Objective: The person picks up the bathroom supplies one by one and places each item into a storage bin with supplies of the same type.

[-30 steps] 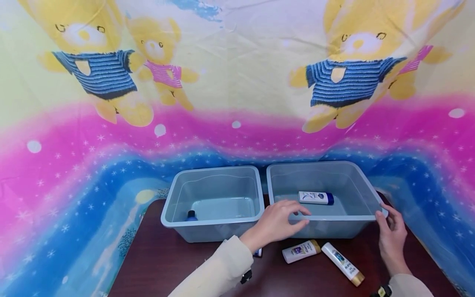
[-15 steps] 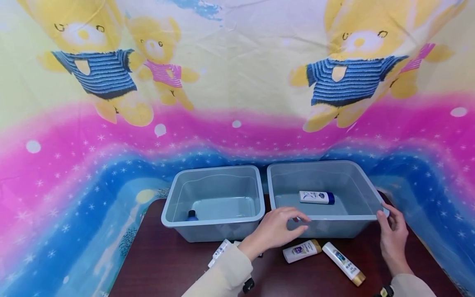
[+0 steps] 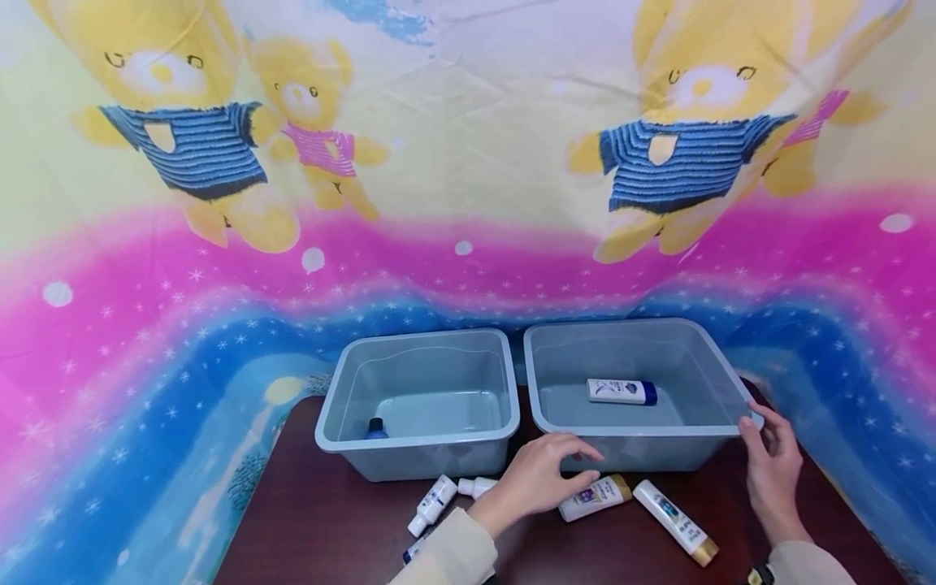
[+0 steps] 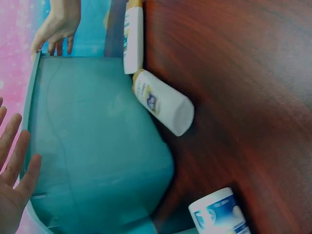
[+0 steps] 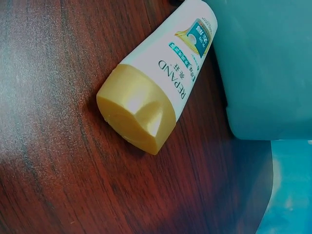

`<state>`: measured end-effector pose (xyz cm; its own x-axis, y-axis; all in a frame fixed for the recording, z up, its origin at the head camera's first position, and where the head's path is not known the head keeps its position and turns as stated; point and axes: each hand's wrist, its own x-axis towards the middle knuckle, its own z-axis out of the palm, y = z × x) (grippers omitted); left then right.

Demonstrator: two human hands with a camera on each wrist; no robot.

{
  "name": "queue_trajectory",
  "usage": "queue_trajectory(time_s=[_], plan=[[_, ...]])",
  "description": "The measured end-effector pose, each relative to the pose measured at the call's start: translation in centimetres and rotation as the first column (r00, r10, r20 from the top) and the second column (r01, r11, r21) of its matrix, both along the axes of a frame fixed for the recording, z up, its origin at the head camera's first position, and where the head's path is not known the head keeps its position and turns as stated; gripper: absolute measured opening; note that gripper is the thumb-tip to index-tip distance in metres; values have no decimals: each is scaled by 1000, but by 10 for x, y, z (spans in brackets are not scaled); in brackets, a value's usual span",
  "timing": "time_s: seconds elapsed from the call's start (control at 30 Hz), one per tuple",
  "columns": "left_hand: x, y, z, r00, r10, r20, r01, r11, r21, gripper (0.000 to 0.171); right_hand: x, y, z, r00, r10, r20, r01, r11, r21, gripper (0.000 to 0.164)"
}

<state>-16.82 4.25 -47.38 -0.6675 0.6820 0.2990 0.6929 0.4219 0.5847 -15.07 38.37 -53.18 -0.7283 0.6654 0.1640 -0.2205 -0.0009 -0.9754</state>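
My left hand, fingers spread and loosely bent, holds nothing in front of the right-hand grey plastic bin. In the head view its thumb overlaps a white bottle with a gold cap; the left wrist view has the fingers near the bin's rim. At the bin's front right corner, my right hand grips the rim between thumb and fingers. Inside that bin lies a white bottle with a dark blue cap. Below the right hand, a white tube with a gold cap lies slanted on the table.
To the left stands a second grey bin, holding a blue bottle with a black cap. White bottles lie by my left sleeve, one partly hidden by it. A patterned cloth hangs behind the dark wooden table.
My left hand has drawn down and slightly left from the right-hand bin's front rim, still empty. Bottles beside its sleeve have come into view. My right hand stays at the corner.
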Motion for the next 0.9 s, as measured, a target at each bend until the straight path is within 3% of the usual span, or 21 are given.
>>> queue_trajectory(time_s=[0.33, 0.6, 0.9], plan=[[4, 1, -28, 998, 59, 5, -58, 997, -48, 19, -2, -2, -2, 1000, -16, -14, 16, 1000, 3, 36], [7, 1, -54, 984, 157, 84, -155, 987, -35, 18, -5, -1, -3, 999, -31, -27, 31, 1000, -4, 36], [9, -1, -69, 985, 126, 120, -128, 992, 5, 21, -2, -1, -2, 999, -10, -38, 9, 1000, -24, 36]])
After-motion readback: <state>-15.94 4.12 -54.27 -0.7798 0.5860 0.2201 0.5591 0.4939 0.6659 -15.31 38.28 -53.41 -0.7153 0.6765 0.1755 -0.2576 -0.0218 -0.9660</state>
